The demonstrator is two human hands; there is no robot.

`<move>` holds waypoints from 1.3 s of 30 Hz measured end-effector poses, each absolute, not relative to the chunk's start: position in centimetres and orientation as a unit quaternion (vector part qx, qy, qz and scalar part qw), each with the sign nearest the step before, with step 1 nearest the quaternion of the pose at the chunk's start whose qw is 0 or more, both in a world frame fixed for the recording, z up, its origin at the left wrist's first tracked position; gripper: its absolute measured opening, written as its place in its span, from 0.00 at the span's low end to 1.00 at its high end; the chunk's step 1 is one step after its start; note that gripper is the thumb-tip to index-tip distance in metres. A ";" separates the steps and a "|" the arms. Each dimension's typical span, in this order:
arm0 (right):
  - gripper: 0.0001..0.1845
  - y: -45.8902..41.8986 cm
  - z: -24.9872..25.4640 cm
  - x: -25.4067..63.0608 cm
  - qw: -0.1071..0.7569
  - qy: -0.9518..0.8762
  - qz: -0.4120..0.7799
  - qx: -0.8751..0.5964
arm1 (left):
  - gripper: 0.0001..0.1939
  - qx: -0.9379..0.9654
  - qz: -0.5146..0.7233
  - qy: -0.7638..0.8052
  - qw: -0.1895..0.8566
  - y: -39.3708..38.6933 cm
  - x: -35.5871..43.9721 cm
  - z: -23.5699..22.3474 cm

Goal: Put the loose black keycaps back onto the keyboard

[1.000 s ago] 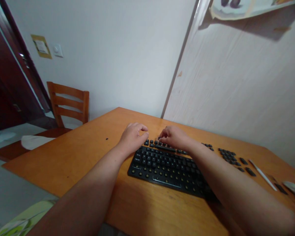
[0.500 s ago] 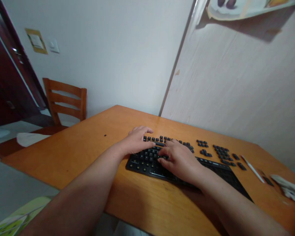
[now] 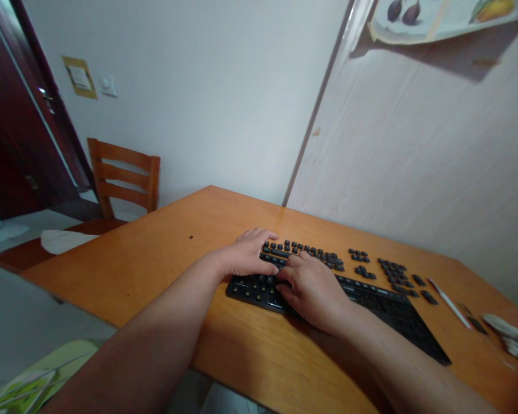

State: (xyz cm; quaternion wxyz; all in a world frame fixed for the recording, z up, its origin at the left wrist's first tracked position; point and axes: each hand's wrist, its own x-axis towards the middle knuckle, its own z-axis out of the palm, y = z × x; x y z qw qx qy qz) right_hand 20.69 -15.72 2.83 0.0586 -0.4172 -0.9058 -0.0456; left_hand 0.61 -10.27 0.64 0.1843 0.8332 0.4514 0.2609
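A black keyboard [image 3: 392, 307] lies on the wooden table, with keys in part of its left side and bare key posts along the near left edge. My left hand [image 3: 252, 256] rests over its upper left, fingers apart, thumb stretched towards my right fingertips. My right hand [image 3: 313, 287] is bent over the left-middle keys, thumb and fingers drawn together at the key bed. The small keycap seen earlier at these fingertips is hidden now. Behind the keyboard, loose black keycaps [image 3: 319, 252] lie in rows, with a long spacebar [image 3: 280, 253] among them.
More keycap groups [image 3: 392, 273] lie to the right, beside a white stick [image 3: 449, 303] and a crumpled cloth [image 3: 509, 333]. One small dark piece [image 3: 191, 237] sits alone on the left of the table [image 3: 164, 259]. A wooden chair [image 3: 123, 178] stands at the left.
My right hand has come from the loose keycaps behind the keyboard, a small dark one at its fingertips, down onto the keys. My left hand has shifted slightly right, its thumb now close to them.
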 end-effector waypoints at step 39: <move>0.19 -18.3 1.5 19.0 -0.088 -0.897 -0.142 -0.409 | 0.40 0.859 0.186 0.446 0.169 -10.3 1.1 -0.1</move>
